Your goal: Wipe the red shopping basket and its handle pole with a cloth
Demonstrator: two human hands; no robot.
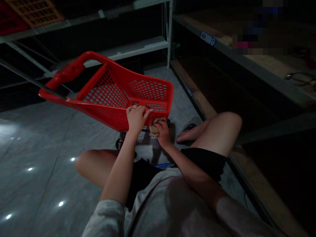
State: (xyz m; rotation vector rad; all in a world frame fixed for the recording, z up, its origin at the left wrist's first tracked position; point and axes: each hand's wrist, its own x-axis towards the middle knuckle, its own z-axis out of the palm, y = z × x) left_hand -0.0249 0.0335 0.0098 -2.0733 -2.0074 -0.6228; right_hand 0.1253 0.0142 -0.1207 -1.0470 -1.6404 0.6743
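A red plastic shopping cart (123,86) with lattice walls stands on the floor before my knees. My left hand (137,117) rests on the cart's near rim, its fingers curled over the edge and a ring on one of them. Just to the right and lower, my right hand (161,132) is closed around a crumpled brown cloth (155,126). That cloth touches the outside of the cart's near wall, close to the front corner. Part of it is hidden under my fingers. Black wheels (119,142) show beneath the basket.
Wooden shelves with a metal frame (247,59) run along my right side. A white metal rack (138,47) stands behind the cart, with an orange crate (39,13) on its upper level. Something blue (164,165) lies beneath me. The grey tiled floor (49,158) extends left.
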